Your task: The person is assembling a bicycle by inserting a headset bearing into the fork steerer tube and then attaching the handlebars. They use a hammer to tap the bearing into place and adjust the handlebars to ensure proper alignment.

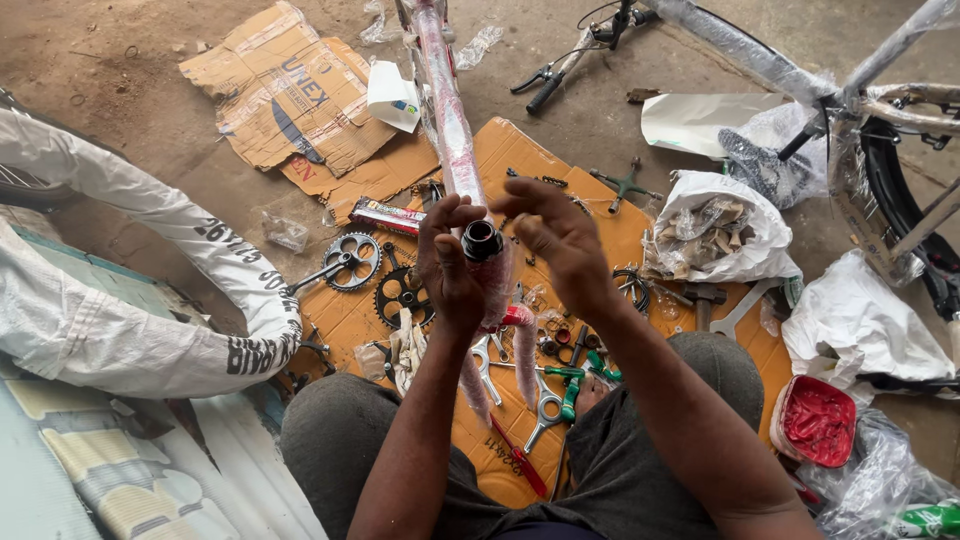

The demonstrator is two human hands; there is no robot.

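Note:
A bicycle frame tube (447,110) wrapped in clear plastic over pink and white runs from the top of the view down to my hands. Its open black end (482,240) faces up between them. My left hand (448,262) grips the tube just below that end. My right hand (555,232) hovers over the opening with fingers spread, fingertips close to the black rim; whether it pinches a small part cannot be told.
Orange cardboard (600,215) on the dirt floor carries chainrings (352,260), wrenches (545,405), pliers and small parts. A wrapped tyre (150,330) lies left. White bags (720,230), a red tub of grease (818,422), a hammer (703,298) and another wrapped frame (880,110) are right.

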